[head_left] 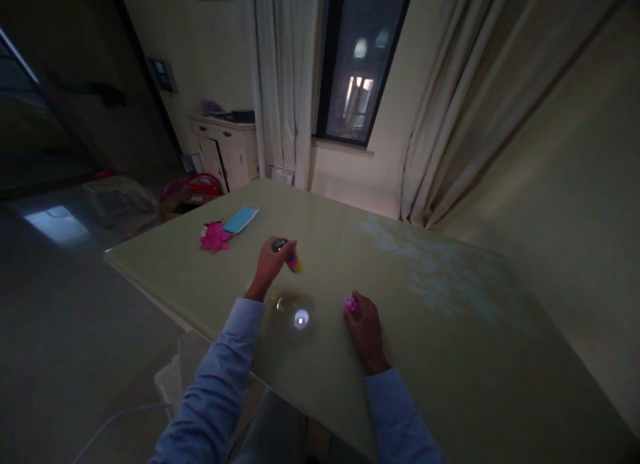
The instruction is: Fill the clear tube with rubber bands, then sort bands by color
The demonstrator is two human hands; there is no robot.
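Observation:
My left hand (267,265) is closed around a small container (295,261) with a dark top and pink and yellow parts, tilted over the table; its exact kind is hard to make out. To the right, my right hand (367,329) pinches a small pinkish-purple piece (351,304) near the tabletop. A few tiny yellow curved bits (281,307) lie below my left hand, beside a bright round light reflection.
The pale green glossy table (320,371) spreads under both hands. At its far left lie a light-blue face mask (241,219) and a bright pink flower-shaped item (215,237). Beyond stand a white cabinet (235,151), curtains (283,77) and a red item (205,183) on the floor.

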